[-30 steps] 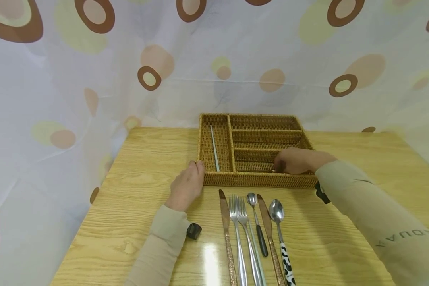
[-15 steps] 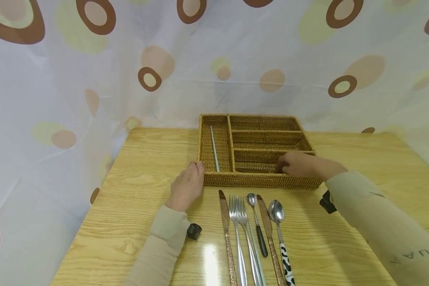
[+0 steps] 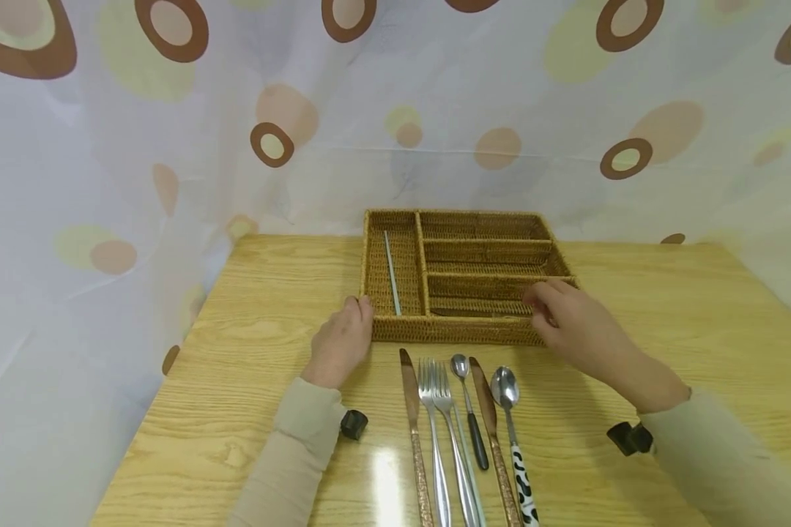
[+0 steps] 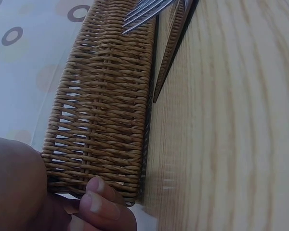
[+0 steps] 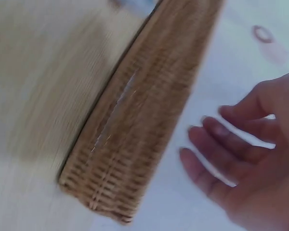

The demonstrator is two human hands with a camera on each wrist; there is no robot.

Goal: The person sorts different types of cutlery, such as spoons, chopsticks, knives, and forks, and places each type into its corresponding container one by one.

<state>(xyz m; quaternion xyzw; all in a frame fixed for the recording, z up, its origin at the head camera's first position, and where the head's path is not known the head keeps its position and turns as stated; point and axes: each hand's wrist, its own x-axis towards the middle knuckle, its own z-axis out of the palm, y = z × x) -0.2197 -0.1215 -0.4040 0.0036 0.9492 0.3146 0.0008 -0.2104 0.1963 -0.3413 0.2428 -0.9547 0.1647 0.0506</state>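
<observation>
My left hand grips the front left corner of a wicker cutlery tray; in the left wrist view its fingertips curl round the tray's end wall. Over the right end of the front compartment hovers my right hand, fingers loosely bent. The right wrist view shows nothing in its fingers. A dark, thin knife-like piece lies along the front wall inside that compartment, partly hidden. One pale, slim chopstick rests in the left compartment.
In front of the tray lie two copper-coloured knives, two forks, a pale stick, a small black-handled spoon and a larger spoon with a spotted handle. A patterned curtain hangs behind.
My right hand has come up out of the front compartment and drawn back to the right, its fingers loosening. The dark piece now shows there. My left hand keeps its place.
</observation>
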